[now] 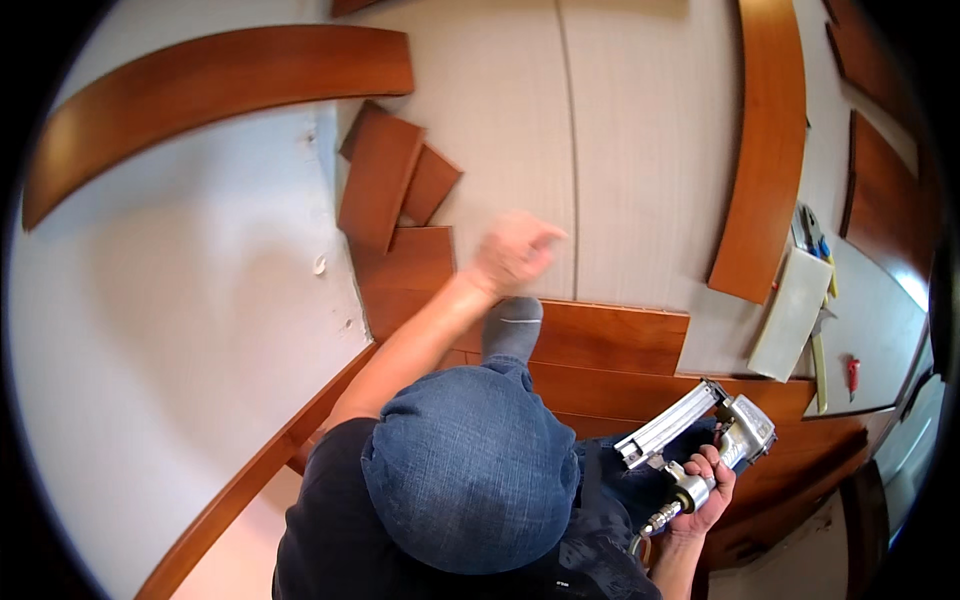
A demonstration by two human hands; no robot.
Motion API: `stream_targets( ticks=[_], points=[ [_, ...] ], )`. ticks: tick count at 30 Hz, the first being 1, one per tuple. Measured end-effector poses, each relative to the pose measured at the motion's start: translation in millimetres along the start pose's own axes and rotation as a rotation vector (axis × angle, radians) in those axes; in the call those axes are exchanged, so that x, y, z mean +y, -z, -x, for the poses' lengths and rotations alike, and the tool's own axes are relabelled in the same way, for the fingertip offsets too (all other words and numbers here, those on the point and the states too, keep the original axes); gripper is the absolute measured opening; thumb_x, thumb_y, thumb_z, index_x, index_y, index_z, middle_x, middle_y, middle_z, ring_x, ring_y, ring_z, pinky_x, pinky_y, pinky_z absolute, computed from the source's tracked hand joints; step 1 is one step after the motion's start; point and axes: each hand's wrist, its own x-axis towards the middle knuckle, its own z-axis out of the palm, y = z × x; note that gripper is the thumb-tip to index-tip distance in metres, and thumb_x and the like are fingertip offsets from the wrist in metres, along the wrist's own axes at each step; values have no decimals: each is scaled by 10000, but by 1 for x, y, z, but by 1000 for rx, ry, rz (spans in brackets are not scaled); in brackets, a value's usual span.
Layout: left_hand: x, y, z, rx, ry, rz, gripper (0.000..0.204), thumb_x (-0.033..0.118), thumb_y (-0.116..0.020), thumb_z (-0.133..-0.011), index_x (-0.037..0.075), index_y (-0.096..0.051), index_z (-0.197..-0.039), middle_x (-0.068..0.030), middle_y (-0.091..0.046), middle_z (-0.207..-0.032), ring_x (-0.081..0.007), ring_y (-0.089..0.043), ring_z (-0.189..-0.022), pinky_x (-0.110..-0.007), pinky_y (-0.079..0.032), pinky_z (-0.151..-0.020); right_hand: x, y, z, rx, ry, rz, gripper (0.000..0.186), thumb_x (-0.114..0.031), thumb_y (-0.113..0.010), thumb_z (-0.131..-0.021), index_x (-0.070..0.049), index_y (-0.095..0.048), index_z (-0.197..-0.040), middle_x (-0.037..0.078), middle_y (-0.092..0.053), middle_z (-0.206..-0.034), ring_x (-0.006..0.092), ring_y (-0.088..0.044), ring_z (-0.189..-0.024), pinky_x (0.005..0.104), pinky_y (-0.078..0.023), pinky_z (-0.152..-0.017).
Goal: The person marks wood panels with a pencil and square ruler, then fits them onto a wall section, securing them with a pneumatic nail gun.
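In my right hand (707,490), at the lower right, the fingers wrap round the grip of a silver pneumatic nail gun (748,432). Its long magazine points up and left, and an air hose fitting (660,518) sticks out below. My left hand (515,252) hovers past my sock-covered foot, over the pale underlayment (640,180). Motion smears its fingers, so I cannot make out whether anything is in them. Closest to it are the laid reddish-brown floorboards (610,335) and short cut wood pieces (382,180) stacked askew beside the wall.
A long loose plank (768,150) lies to the right, and another plank (220,75) is at upper left by the white wall (150,330). On the right rest a pale flat block (792,315), a hammer (820,360), pliers (808,232) and a red-handled tool (853,375).
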Motion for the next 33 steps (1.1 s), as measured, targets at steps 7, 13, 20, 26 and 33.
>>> stream_targets(
  ticks=[7, 13, 20, 26, 33],
  points=[
    [-59, 136, 97, 57, 505, -516, 534, 327, -763, -877, 83, -584, -1317, -143, -542, -1350, -341, -513, -1256, -500, -390, -1072, 3, -16, 5, -4, -22, 142, 457, -65, -522, -958, 1, -436, -1403, 48, -493, -900, 143, -532, -754, 368, -563, -836],
    [-74, 163, 53, -31, 901, -608, 1332, 659, -845, -665, 138, -114, -1649, -308, -274, -1586, -474, -280, -1486, -594, -208, -1208, 19, -33, 10, 37, -102, 217, 414, -65, -529, -935, -8, -445, -1336, 60, -514, -899, 145, -531, -726, 368, -563, -777],
    [-74, 167, 17, -319, 543, -589, 1318, 489, -940, -596, 241, -177, -1642, -214, -298, -1592, -392, -274, -1501, -558, -162, -1262, 25, -22, 26, 60, -43, 221, 314, -81, -535, -924, -5, -470, -1221, 46, -516, -884, 136, -527, -712, 361, -569, -767],
    [-80, 184, -41, -562, 198, -730, 1342, 475, -957, -591, 238, -170, -1651, -118, -376, -1586, -278, -279, -1522, -524, -137, -1273, 31, -17, 35, 35, 18, 299, 113, -87, -548, -920, -32, -474, -986, 19, -494, -861, 135, -555, -737, 360, -566, -792],
    [-101, 179, -90, -790, 124, -787, 1117, 582, -957, -516, 94, -517, -1419, -111, -563, -1370, -247, -487, -1364, -445, -337, -1161, 38, -28, 40, 75, -12, 262, 167, -80, -552, -912, 1, -492, -1045, 52, -534, -887, 154, -556, -742, 382, -564, -784]
  ],
)
